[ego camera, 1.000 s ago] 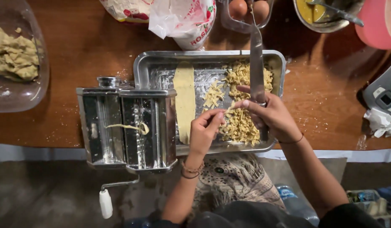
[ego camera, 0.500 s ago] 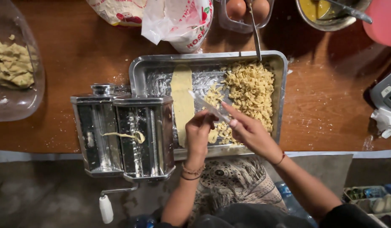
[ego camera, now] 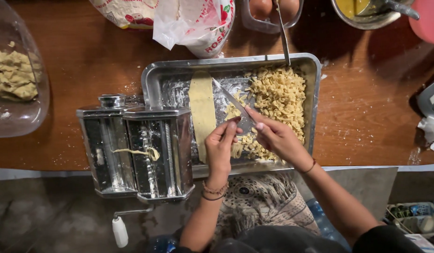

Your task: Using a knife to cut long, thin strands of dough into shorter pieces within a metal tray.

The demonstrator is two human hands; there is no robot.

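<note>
A metal tray (ego camera: 315, 93) on the wooden table holds a flat strip of dough (ego camera: 202, 107) and a heap of small cut pasta pieces (ego camera: 278, 98). My right hand (ego camera: 275, 138) grips a knife (ego camera: 228, 100) by the handle. Its blade slants up and to the left over the tray's floured floor, just right of the strip. My left hand (ego camera: 220, 145) is over the tray's near edge, with thumb and fingertips pinched on the blade close to the handle. More cut pieces lie under both hands.
A steel pasta machine (ego camera: 137, 150) stands at the table's edge left of the tray, with a dough strand on it and its crank (ego camera: 119, 232) hanging below. A glass bowl (ego camera: 39, 107) of dough sits far left. Flour bags (ego camera: 198, 23), eggs (ego camera: 268, 9) and a metal bowl (ego camera: 362, 9) line the back.
My right hand has carried the knife from the tray's right side to its middle, and the blade now points up-left instead of straight up. My left hand stays at the blade.
</note>
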